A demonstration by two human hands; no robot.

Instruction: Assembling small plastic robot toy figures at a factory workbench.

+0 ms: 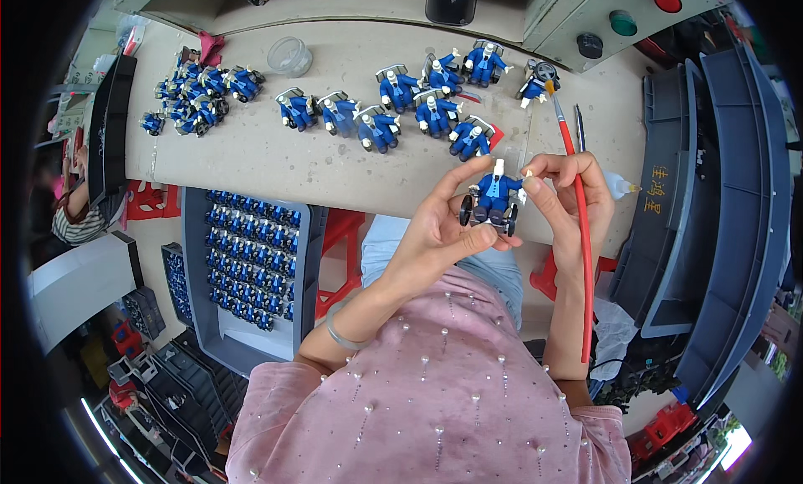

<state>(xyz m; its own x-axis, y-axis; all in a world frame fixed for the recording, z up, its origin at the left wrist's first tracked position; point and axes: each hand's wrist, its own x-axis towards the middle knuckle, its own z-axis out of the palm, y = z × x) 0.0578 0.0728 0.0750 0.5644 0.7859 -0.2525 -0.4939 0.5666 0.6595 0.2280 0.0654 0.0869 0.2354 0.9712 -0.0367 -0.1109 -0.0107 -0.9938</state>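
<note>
Your held figurine (497, 188): smooth plastic look, low sheen; your brush (586, 258): glossy smooth handle; your shirt (443, 384): matt cloth, lustrous pearl-like beads; worktop (226, 153): matt, blotchy; far cup (289, 59): translucent plastic; left crate (195, 258): smooth matt plastic

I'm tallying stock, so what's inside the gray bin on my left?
The gray bin holds rows of small blue figures, with a bare white surface at the near end. Anything beneath the figures or that surface is covered.

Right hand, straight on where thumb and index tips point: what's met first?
The seated blue figurine in the left hand; the right hand's fingertips seem right at its edge, though depth leaves exact contact unclear.
</note>
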